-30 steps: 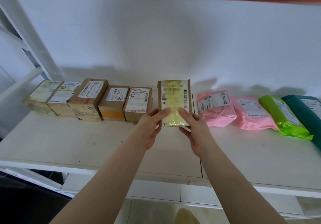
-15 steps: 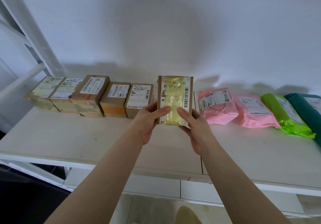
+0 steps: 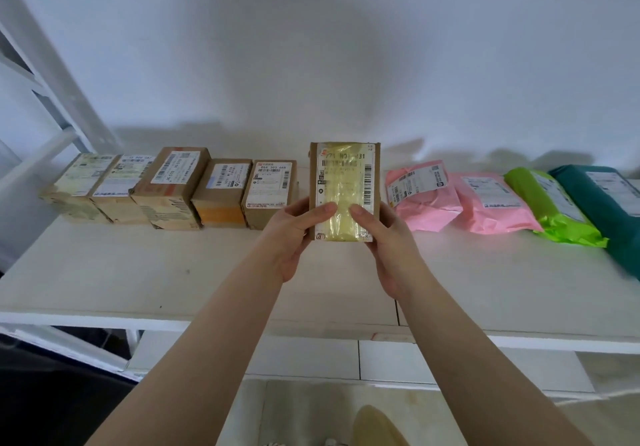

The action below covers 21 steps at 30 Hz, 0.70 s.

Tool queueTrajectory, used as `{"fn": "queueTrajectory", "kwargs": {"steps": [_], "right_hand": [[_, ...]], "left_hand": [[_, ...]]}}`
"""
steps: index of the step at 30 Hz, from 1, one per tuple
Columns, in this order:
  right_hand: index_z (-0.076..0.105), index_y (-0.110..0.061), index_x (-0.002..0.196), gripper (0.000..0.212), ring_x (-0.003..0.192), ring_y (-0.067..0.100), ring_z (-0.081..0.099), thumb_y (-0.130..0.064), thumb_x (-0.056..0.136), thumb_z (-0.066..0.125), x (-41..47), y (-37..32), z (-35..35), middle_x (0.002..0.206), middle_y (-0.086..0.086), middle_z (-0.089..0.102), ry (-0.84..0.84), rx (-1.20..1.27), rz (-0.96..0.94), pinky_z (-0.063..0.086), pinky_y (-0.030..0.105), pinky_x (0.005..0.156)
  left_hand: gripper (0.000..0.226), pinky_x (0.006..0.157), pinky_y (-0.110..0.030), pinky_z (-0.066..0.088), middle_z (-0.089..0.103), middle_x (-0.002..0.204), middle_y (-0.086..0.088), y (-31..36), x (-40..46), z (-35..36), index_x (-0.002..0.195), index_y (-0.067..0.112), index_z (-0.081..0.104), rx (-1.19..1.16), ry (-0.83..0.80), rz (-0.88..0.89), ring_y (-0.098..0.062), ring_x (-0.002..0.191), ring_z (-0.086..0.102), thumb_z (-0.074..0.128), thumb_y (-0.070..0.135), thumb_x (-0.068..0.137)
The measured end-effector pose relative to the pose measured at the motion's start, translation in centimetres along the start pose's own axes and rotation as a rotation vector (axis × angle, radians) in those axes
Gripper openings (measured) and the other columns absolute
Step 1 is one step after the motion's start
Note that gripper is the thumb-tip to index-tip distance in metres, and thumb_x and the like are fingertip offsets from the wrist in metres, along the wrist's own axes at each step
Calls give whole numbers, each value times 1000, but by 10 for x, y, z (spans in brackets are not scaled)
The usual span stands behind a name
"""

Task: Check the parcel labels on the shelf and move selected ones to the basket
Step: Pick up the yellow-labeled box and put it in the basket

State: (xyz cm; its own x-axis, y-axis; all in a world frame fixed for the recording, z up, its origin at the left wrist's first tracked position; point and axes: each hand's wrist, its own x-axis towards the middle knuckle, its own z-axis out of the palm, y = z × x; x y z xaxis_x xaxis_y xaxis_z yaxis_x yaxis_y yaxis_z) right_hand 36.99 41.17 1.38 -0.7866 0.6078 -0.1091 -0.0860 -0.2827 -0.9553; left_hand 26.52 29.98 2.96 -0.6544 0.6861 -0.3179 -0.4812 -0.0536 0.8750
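Observation:
I hold a flat brown cardboard parcel (image 3: 344,182) upright above the white shelf (image 3: 173,272), its label under yellowish tape facing me. My left hand (image 3: 292,234) grips its lower left edge and my right hand (image 3: 388,237) its lower right edge, thumbs on the front. On the shelf to the left stands a row of several labelled cardboard boxes (image 3: 166,189). To the right lie two pink mailer bags (image 3: 420,194), a lime green bag (image 3: 550,206) and a dark green bag (image 3: 602,199). No basket is in view.
A white wall rises behind the shelf. A slanted white frame post (image 3: 52,75) runs along the left. Below the shelf edge lie pale floor tiles (image 3: 311,362), and a dark area sits at the lower left.
Both hands have lifted the taped parcel slightly off the shelf and tilted it upright toward me; the view has shifted a little downward.

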Motion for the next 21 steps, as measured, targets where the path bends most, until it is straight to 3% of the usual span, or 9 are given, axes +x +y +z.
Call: {"fn": "queueTrajectory", "kwargs": {"steps": [4, 8, 14, 21], "right_hand": [[53, -23, 138, 59, 108, 17, 70, -18, 84, 75, -24, 4, -3, 113, 1, 75, 73, 22, -65, 51, 37, 101], [53, -26, 139, 68, 110, 23, 69, -29, 76, 79, -66, 12, -10, 116, 4, 74, 188, 24, -81, 49, 42, 102], [51, -23, 141, 56, 104, 18, 72, -18, 89, 70, -150, 30, -34, 115, 4, 75, 413, 62, -71, 52, 31, 96], [49, -27, 141, 63, 101, 16, 73, -27, 84, 75, -251, 45, -103, 109, -1, 76, 646, 88, -48, 47, 41, 106]], "left_hand": [[44, 90, -26, 53, 76, 103, -2, -2, -13, 5, 120, 11, 65, 57, -64, -5, -13, 92, 73, 75, 11, 77], [44, 85, -24, 54, 76, 104, 1, -16, -31, 12, 124, 14, 63, 158, -188, 5, -12, 91, 73, 72, 12, 81], [53, 97, -32, 51, 73, 113, -1, -64, -69, 35, 132, 16, 58, 261, -355, -58, -17, 101, 71, 72, 17, 81], [41, 106, -40, 43, 74, 111, 5, -130, -119, 104, 120, 27, 67, 452, -593, -157, -17, 106, 69, 74, 28, 79]]}}
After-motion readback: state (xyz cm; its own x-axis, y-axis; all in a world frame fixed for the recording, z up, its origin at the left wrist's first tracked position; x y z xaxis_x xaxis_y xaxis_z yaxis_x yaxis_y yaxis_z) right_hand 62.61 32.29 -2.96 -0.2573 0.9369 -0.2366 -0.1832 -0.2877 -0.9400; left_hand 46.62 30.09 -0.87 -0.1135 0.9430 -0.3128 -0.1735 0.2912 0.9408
